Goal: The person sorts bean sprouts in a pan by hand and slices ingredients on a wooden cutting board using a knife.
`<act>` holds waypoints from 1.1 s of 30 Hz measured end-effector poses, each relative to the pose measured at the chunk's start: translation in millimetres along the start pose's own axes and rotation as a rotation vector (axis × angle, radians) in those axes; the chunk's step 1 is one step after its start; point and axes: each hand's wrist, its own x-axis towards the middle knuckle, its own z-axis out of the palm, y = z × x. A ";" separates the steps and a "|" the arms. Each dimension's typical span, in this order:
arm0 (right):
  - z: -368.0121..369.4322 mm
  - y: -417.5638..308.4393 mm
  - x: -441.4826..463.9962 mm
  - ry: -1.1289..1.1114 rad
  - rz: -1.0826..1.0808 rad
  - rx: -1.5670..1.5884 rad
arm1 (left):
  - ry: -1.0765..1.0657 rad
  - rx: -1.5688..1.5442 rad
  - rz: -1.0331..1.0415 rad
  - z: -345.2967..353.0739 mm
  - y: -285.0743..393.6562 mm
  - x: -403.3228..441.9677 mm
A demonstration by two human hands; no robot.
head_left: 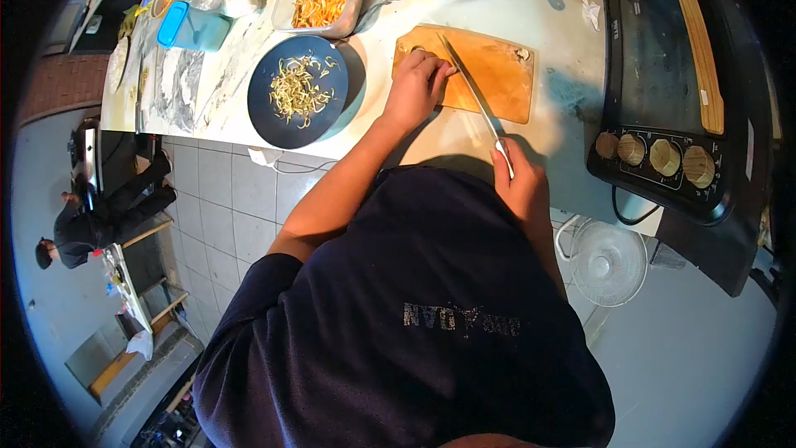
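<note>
A wooden cutting board (pixel 506 87) lies on the marble-patterned counter in front of me. My left hand (pixel 417 87) rests on its left side with curled fingers, pressing a small pale piece that is mostly hidden. In my right hand (pixel 521 181) is the handle of a knife (pixel 474 93). Its long blade slants up and left across the board, just right of my left fingertips. A few small scraps (pixel 522 54) sit near the board's upper right corner. To the left stands a dark blue bowl (pixel 264 116) holding thin pale yellowish strips (pixel 297 91).
Behind the bowl is a clear plastic container (pixel 358 12) of orange and pale shreds. A blue-lidded container (pixel 199 29) stands farther left. On the right is a black oven (pixel 663 158) with wooden knobs. A white fan (pixel 609 263) stands below. Another person (pixel 79 224) sits far left.
</note>
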 end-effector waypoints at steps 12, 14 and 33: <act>6.7 8.2 0.8 0.010 0.000 -0.042 | -0.044 0.032 -0.019 -1.4 0.0 2.3; 6.7 7.5 1.0 0.018 -0.007 -0.035 | -0.052 0.033 -0.029 -1.2 -0.4 2.1; -2.5 0.0 7.7 0.008 -0.061 -0.022 | -0.031 0.025 -0.013 -0.5 3.1 1.4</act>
